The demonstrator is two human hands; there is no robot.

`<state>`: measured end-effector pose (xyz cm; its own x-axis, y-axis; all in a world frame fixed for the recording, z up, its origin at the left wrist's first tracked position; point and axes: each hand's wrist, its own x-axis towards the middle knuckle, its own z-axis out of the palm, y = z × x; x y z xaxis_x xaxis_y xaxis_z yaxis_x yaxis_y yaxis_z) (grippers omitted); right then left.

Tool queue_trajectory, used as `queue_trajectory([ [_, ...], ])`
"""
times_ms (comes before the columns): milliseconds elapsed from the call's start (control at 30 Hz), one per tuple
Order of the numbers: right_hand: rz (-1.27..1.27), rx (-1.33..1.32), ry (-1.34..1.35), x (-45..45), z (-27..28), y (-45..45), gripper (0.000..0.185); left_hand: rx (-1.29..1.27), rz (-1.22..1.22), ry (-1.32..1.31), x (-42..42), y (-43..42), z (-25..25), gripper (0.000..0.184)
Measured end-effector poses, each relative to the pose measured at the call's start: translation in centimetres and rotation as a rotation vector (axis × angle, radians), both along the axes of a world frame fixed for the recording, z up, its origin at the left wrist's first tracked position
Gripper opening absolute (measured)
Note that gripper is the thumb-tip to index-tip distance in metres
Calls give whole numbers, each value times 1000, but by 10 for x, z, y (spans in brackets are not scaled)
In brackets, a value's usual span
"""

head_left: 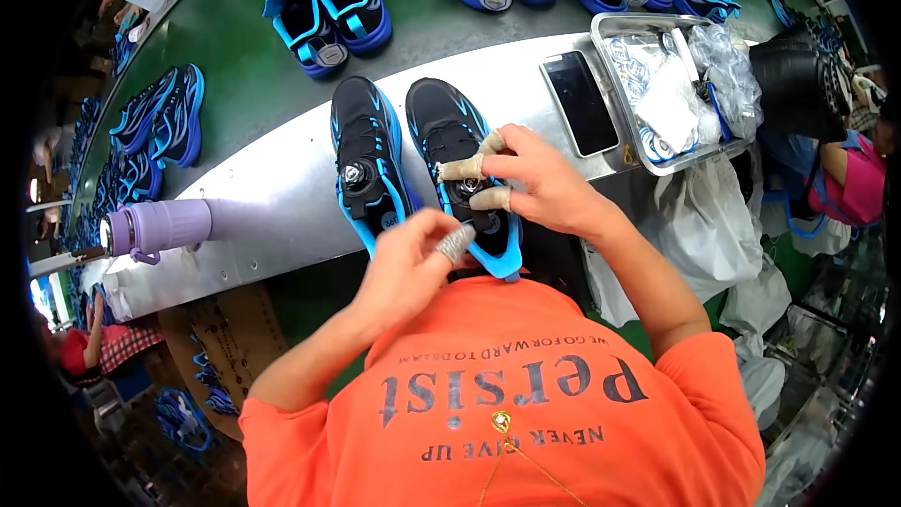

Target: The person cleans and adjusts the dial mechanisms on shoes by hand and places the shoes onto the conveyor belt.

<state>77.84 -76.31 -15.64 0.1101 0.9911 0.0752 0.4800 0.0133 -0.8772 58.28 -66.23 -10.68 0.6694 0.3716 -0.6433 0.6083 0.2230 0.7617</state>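
Two black sneakers with bright blue trim lie side by side on the metal ledge, toes pointing away from me. On the right sneaker [441,117], my right hand [526,174] has its fingers closed around the round lacing dial [466,189]. Beige covers wrap several of those fingertips. My left hand [404,263] is curled by the tongue and collar of this same sneaker, with a silvery wrap on one digit. Whatever its fingertips pinch is hidden. The left sneaker [355,122] has its own dial [355,175] in plain sight, with neither hand on it.
Right of the sneakers are a phone [580,103] and a clear tray [648,167] of small packets. A purple bottle [169,226] lies at left. More sneakers [328,9] stand on the green surface [225,28] beyond the metal ledge [272,197]. White bags [704,235] hang at right.
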Motion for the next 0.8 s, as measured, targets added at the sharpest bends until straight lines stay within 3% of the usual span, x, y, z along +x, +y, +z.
queue_trajectory([
  [67,-50,18,-10,-2,2,4,38,-115,-12,-47,-3,-8,2,34],
  [233,-159,-45,-133,-13,8,0,39,-204,71,-108,-4,-14,-8,32],
  [333,-245,72,-249,-23,3,-2,39,-52,-74,-41,-3,-10,0,28],
  [367,-225,28,-263,-19,3,-4,39,375,-282,-136,-7,-11,3,27],
  [467,-151,-8,5,-3,2,-2,43,1096,-431,-227,-19,-13,13,32],
  [500,-150,-136,118,3,8,-1,45,1122,-461,-184,-19,-15,7,40],
  [533,-205,-169,186,0,11,2,42,1209,-502,-220,-12,-20,-4,36],
  [600,-242,-97,422,-7,11,12,40,827,-833,-78,8,-21,-55,25],
  [733,-228,-88,43,10,13,4,32,1057,-932,-23,5,33,-20,21],
  [800,-292,-92,265,22,-5,0,30,1114,-791,23,-20,66,6,19],
])
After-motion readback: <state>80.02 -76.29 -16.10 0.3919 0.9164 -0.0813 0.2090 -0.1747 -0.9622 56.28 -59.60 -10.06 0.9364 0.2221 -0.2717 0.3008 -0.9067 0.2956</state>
